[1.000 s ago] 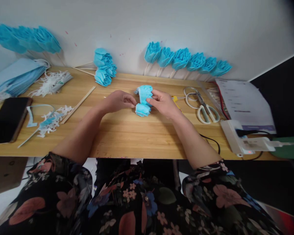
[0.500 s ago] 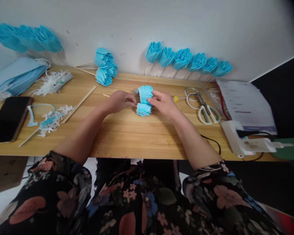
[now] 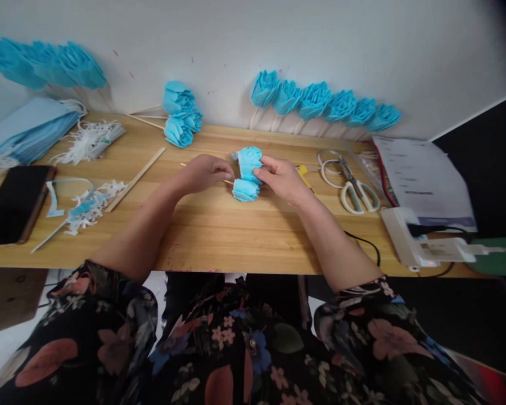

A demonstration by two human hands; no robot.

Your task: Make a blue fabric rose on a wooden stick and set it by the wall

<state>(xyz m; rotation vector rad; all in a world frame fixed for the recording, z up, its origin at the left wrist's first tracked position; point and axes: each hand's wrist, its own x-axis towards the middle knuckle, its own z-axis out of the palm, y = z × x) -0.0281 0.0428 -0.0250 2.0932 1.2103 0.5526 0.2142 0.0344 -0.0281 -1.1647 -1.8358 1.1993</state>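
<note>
Over the middle of the wooden table (image 3: 219, 236), a light blue ruffled strip (image 3: 249, 160) of mask-like material is partly rolled round the end of a thin wooden stick (image 3: 228, 181). My left hand (image 3: 211, 173) is closed on the stick, its fingers curled just left of the roll. Between thumb and fingers of my right hand (image 3: 280, 175), the loose upper part of the strip is pinched. The rolled lower part (image 3: 246, 190) hangs in front, below my right fingertips. Part of the stick is hidden by my left hand.
Blue flowers on sticks (image 3: 314, 100) lean along the wall, with more flowers (image 3: 180, 115) lying left of centre. Scissors (image 3: 354, 183), a yellow-handled cutter (image 3: 304, 175) and a power strip (image 3: 409, 239) lie right. Face masks (image 3: 34, 126), a phone (image 3: 16, 203) and loose sticks (image 3: 137, 179) are left.
The rolled part has tilted and shifted slightly left, and more of the stick shows beside my left fingers. My right hand keeps its pinch on the strip.
</note>
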